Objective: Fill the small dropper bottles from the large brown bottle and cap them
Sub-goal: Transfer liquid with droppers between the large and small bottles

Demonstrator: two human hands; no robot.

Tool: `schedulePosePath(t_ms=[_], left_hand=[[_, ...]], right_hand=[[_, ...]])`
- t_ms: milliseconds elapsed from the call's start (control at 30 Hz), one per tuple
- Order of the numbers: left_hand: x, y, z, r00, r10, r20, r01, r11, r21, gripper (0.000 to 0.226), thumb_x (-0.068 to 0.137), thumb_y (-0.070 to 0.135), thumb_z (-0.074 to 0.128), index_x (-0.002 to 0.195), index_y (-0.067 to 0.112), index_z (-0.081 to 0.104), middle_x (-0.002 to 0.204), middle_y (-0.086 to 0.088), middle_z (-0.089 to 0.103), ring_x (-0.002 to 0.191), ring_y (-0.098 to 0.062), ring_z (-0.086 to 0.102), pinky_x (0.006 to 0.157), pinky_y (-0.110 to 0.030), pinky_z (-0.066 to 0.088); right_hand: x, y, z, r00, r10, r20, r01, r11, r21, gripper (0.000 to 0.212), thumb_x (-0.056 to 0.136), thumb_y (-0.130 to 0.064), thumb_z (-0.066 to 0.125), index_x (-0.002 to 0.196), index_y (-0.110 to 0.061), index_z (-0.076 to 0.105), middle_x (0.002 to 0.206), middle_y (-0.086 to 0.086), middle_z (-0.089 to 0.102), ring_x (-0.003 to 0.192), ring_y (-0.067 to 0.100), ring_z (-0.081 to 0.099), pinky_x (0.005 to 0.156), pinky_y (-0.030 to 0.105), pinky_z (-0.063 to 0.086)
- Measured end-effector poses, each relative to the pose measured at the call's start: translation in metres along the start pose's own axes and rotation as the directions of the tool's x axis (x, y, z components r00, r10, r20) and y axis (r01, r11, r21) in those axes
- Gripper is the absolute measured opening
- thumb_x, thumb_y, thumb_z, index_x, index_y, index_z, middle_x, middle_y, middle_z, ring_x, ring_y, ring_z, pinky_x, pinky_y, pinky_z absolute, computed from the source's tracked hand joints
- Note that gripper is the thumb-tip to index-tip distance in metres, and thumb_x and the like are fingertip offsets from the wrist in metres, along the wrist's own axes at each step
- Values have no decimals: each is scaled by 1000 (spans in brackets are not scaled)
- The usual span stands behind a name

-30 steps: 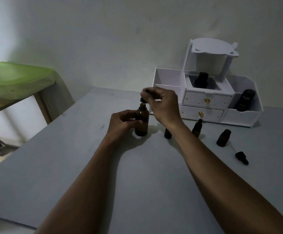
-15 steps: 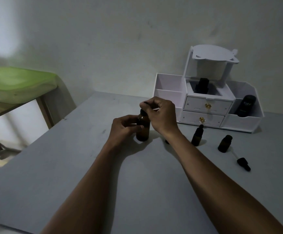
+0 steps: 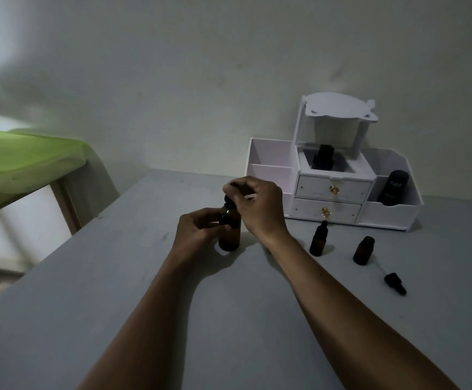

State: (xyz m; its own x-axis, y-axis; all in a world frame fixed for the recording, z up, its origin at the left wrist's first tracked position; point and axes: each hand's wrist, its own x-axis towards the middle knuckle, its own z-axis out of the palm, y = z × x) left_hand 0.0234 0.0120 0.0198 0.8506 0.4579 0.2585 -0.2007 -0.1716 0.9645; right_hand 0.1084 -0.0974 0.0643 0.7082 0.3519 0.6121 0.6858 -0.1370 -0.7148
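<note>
The large brown bottle [image 3: 230, 235] stands upright on the grey table [image 3: 229, 319]. My left hand [image 3: 198, 230] grips its body from the left. My right hand [image 3: 257, 206] pinches the black dropper cap [image 3: 228, 203] sitting on the bottle's neck. To the right stands a small brown dropper bottle [image 3: 319, 240] with its cap on, then an open small bottle [image 3: 364, 250]. A loose black dropper cap [image 3: 394, 282] with its glass tube lies beyond that.
A white desk organiser [image 3: 333, 190] with two drawers stands at the back right; it holds a black bottle [image 3: 324, 158] in the middle and a black container [image 3: 391, 187] on the right. A green plastic stool [image 3: 23, 157] is off the table's left edge.
My right hand brought the dropper cap down from above the large bottle onto its neck. My left hand kept hold of the bottle. The camera tilted slightly upward.
</note>
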Motion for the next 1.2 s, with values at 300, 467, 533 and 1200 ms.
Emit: schedulePosePath(t_ms=[300,467,533,1200], left_hand=[[2,-2,-4,1000,-4,-2,4,1000,-5,32,80,-8,69,97,18,74,82,9,77,80,-2,71,61,-10,50],[1,-1,-5,1000,15,1,-15,1000,6,28,78,4,74,100,21,73,86,8,77,85,-4,71,67,-12,52],[3,-3,-7,996,67,-62,-63,996,64,43,71,28,75,112,20,71,99,3,76,96,-11,70,80,-23,53],[-54,32,216,978,-3,207,-45,973,227,59,82,27,78,136,20,57,133,3,62,111,-5,59,93,-16,46]], right_hand=[[46,-52,-45,993,-75,-89,90,980,179,15,88,-20,73,94,-7,75,79,-2,75,71,3,73,74,18,58],[65,-84,-94,974,-96,-204,148,955,258,15,88,-17,73,93,-3,75,78,2,76,71,5,73,64,15,54],[64,-87,-118,962,-104,-252,168,954,249,15,89,-17,72,94,-3,74,79,1,75,71,5,73,64,15,54],[-31,41,-252,839,130,-528,-110,992,69,11,84,-24,77,82,-33,72,79,-13,72,74,3,70,76,29,58]])
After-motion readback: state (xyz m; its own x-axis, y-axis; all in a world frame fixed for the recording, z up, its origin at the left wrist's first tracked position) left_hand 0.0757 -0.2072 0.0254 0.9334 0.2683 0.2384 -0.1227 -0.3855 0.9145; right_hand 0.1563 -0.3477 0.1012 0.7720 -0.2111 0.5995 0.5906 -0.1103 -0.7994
